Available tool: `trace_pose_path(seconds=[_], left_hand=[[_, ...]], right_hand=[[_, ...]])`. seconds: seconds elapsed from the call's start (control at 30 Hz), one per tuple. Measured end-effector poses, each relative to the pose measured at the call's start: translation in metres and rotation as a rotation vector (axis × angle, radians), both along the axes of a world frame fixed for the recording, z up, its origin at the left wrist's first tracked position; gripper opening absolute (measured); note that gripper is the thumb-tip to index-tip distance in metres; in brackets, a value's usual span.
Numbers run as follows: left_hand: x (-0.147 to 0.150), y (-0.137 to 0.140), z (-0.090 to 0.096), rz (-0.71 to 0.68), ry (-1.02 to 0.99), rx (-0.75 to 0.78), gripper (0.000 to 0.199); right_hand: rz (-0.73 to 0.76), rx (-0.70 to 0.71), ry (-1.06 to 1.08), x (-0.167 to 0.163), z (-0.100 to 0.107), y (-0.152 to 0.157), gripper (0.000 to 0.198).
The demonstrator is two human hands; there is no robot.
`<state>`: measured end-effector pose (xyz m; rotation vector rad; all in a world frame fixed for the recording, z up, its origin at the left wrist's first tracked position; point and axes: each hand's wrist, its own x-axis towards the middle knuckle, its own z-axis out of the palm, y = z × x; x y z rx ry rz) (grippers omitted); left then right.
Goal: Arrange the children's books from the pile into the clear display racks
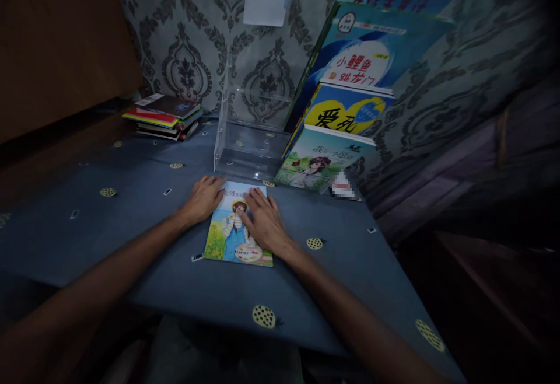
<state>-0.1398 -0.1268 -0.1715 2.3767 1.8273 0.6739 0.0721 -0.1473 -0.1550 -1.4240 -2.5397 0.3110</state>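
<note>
A thin picture book [238,238] lies flat on the table, its cover showing a figure in a yellow hat and blue overalls with a paint palette. My left hand [205,198] rests at the book's upper left edge, fingers stretched out, with the fingertips near the cover's corner. Across the upper right part of the cover lies my right hand [265,217], flat with the fingers spread, hiding some of the title. Just beyond the book stands a clear acrylic rack [221,133] with stepped tiers. Several books fill its right side, the lowest a green one [321,159].
Several books are piled in a stack [164,115] at the back left. The table [144,209] has a blue cloth with pineapple prints. A white card [266,6] is on the patterned wall behind. A small blurred item [342,185] sits right of the rack. Brown wood panelling [65,45] borders the left.
</note>
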Motion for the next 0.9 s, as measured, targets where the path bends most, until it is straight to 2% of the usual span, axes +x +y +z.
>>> trace_pose_path(seconds=[0.1, 0.2, 0.33, 0.4, 0.47, 0.57, 0.7, 0.77, 0.83, 0.9], left_hand=[[0.003, -0.005, 0.004, 0.023, -0.019, -0.029, 0.04], [0.003, 0.0, 0.007, 0.022, -0.184, -0.086, 0.045], [0.003, 0.009, 0.009, 0.101, -0.726, -0.229, 0.05], [0.006, 0.007, 0.01, 0.175, -1.025, -0.318, 0.054], [0.013, -0.001, 0.012, 0.192, -1.252, -0.455, 0.054], [0.026, -0.016, 0.015, 0.038, -1.453, -0.721, 0.05], [0.036, -0.027, 0.021, -0.002, -1.638, -0.738, 0.065], [0.037, -0.027, 0.027, 0.025, -1.691, -0.724, 0.07], [0.036, -0.027, 0.033, 0.054, -1.725, -0.699, 0.073], [0.035, -0.027, 0.039, 0.06, -1.744, -0.66, 0.075]], right_hand=[[-0.097, 0.014, 0.02, 0.007, -0.007, 0.001, 0.058], [-0.126, 0.019, 0.047, 0.008, -0.013, 0.001, 0.059], [-0.133, 0.016, 0.09, 0.007, -0.019, 0.002, 0.06], [-0.131, 0.023, 0.122, 0.008, -0.02, 0.002, 0.06], [-0.125, 0.031, 0.163, 0.009, -0.021, 0.002, 0.059], [-0.135, 0.028, 0.265, 0.012, -0.025, 0.002, 0.06], [-0.174, 0.033, 0.594, 0.02, -0.035, 0.01, 0.074], [-0.193, -0.04, 0.828, 0.025, -0.038, 0.016, 0.08], [-0.184, -0.251, 1.04, 0.03, -0.037, 0.021, 0.078], [-0.13, -0.502, 1.174, 0.034, -0.033, 0.024, 0.067]])
